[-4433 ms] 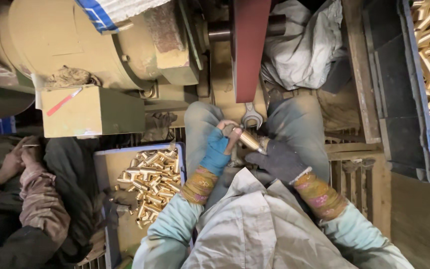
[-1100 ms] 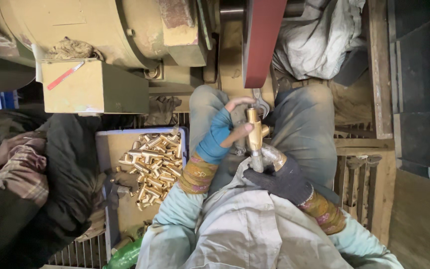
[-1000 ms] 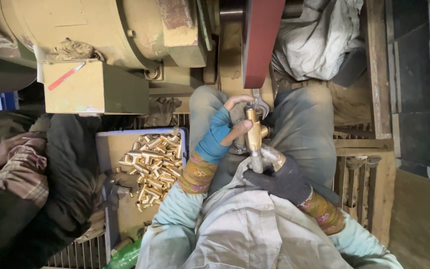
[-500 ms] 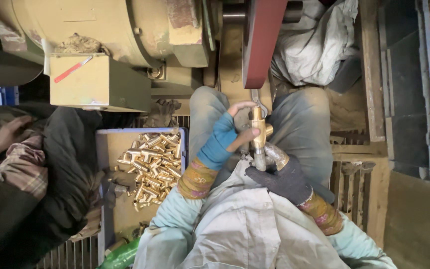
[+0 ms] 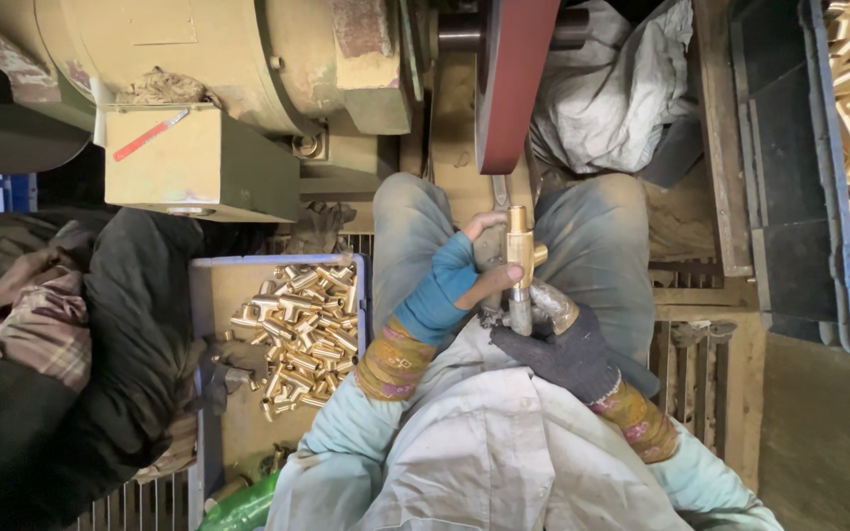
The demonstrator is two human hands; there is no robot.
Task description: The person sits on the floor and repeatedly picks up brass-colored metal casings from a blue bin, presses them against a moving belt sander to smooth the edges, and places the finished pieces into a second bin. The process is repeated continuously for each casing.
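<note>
I hold a brass fitting [image 5: 519,244] mounted on a metal rod, upright over my lap, its top just below the red-brown sanding belt [image 5: 512,79]. My left hand [image 5: 455,280], in a blue fingerless glove, pinches the fitting between thumb and fingers. Lower down, my right hand [image 5: 561,344], in a dark glove, grips the rod's bottom end.
A blue tray [image 5: 211,295] of several brass fittings lies at my left knee. At the far right stands a blue bin [image 5: 843,295] heaped with brass parts. A beige motor housing [image 5: 248,69] fills the top left. Another person [image 5: 41,334] in dark clothes sits at left.
Earlier both hands held the fitting low and sideways over my lap. Now it stands upright and closer to the belt, the left hand beside it and the right below.
</note>
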